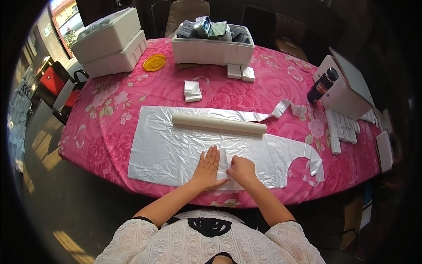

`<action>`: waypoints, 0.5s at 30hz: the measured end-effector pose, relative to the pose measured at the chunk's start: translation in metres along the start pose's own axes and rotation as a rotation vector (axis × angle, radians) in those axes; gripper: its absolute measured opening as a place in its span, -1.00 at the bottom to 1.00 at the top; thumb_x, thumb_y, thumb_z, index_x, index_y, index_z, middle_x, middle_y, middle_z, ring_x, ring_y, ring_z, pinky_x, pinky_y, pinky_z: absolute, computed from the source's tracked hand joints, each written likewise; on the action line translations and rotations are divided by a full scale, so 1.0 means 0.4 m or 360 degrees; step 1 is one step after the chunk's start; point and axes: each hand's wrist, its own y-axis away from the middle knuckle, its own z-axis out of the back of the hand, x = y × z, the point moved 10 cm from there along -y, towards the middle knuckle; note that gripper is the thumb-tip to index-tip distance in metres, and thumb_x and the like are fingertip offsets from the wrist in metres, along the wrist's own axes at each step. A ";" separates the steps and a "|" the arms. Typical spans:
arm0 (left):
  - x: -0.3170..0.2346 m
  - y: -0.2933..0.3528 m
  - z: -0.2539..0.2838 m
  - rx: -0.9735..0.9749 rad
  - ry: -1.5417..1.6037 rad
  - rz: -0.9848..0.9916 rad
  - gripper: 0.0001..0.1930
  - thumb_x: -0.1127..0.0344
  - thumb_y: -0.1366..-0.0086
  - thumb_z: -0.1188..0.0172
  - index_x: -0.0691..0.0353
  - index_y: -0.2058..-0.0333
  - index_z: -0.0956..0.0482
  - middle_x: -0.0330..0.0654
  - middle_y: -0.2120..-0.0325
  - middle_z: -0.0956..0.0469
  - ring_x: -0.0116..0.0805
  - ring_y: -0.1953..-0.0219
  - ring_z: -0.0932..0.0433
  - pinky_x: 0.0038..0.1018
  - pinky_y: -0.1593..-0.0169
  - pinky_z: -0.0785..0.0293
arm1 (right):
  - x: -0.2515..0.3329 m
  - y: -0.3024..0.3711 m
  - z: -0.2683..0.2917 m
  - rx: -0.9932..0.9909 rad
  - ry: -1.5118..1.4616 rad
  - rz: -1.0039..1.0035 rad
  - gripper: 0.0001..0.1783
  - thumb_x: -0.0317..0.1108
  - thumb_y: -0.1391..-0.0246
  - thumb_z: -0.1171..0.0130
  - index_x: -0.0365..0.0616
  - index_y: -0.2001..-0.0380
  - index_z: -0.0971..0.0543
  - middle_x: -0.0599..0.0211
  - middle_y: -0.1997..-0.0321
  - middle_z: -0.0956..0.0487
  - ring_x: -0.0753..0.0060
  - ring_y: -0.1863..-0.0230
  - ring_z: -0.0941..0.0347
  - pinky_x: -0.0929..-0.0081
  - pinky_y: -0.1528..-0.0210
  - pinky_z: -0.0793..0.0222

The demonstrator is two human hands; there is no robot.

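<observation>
A white plastic apron [154, 154] is spread flat on the table, its neck loop to the right and a long tie trailing at the far side. My left hand [208, 170] lies flat on it with fingers stretched out. Close to its right, my right hand [242, 170] is closed, thumb and fingers pressed together at the edge of a small folded piece of white plastic [223, 157]. Whatever those fingers hold is hidden. Beyond both hands, a long pale tube [220, 123] rests across the apron.
Small folded white packets [192, 91] lie beyond the tube. Foam boxes [211, 50] stand at the back, one filled with packages, beside a yellow dish [154, 63]. To the right are a dark bottle [323, 86], a white box [347, 94] and stacked packets [340, 127]. A pink floral cloth [105, 145] covers the table.
</observation>
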 end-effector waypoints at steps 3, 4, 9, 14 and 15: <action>0.000 0.023 0.039 -0.0199 0.0177 -0.0038 0.02 -0.23 -0.06 -0.01 0.46 -0.20 0.24 0.16 -0.25 0.33 0.00 -0.31 0.38 -0.15 -0.28 0.45 | 0.035 0.007 0.035 -0.0155 0.0084 0.0225 -0.68 -0.32 0.27 -0.24 -0.18 0.35 -0.51 0.15 0.30 -0.53 0.11 0.24 -0.45 0.26 0.18 -0.35; 0.006 0.033 0.061 -0.0285 0.0290 -0.0023 -0.03 -0.15 -0.08 -0.08 0.43 -0.21 0.19 0.16 -0.24 0.31 0.02 -0.31 0.35 -0.16 -0.29 0.39 | 0.074 0.003 0.058 -0.0330 0.0054 0.0465 -0.66 -0.35 0.26 -0.22 -0.20 0.31 -0.50 0.14 0.25 -0.51 0.11 0.19 -0.42 0.25 0.13 -0.32; 0.083 0.156 0.074 -0.0120 0.1555 0.0447 -0.60 0.24 -0.16 -0.14 0.38 0.09 -0.41 0.04 0.13 -0.46 -0.15 0.06 -0.45 -0.35 0.00 -0.37 | 0.199 -0.023 0.013 -0.0414 0.0033 0.1078 -0.43 -0.22 0.08 -0.11 -0.22 -0.03 -0.32 0.01 -0.13 -0.27 0.08 -0.20 -0.12 0.21 -0.23 0.03; 0.070 0.439 -0.095 0.1006 0.2168 0.1505 -0.64 0.15 -0.27 -0.02 0.39 0.17 -0.46 -0.07 0.24 -0.53 -0.30 0.17 -0.53 -0.43 0.08 -0.44 | 0.238 0.012 -0.117 -0.0229 0.0024 0.0967 -0.30 0.07 -0.07 0.12 -0.17 -0.16 -0.20 -0.02 -0.31 -0.01 0.05 -0.35 0.17 0.16 -0.31 0.32; 0.079 0.465 -0.112 0.0885 0.2319 0.1538 -0.63 0.15 -0.27 -0.02 0.39 0.17 -0.46 -0.05 0.23 -0.52 -0.29 0.17 -0.53 -0.43 0.08 -0.45 | 0.259 0.044 -0.136 -0.0204 -0.0056 0.0962 -0.31 0.06 -0.08 0.13 -0.17 -0.16 -0.19 -0.01 -0.31 -0.01 0.06 -0.35 0.17 0.16 -0.31 0.32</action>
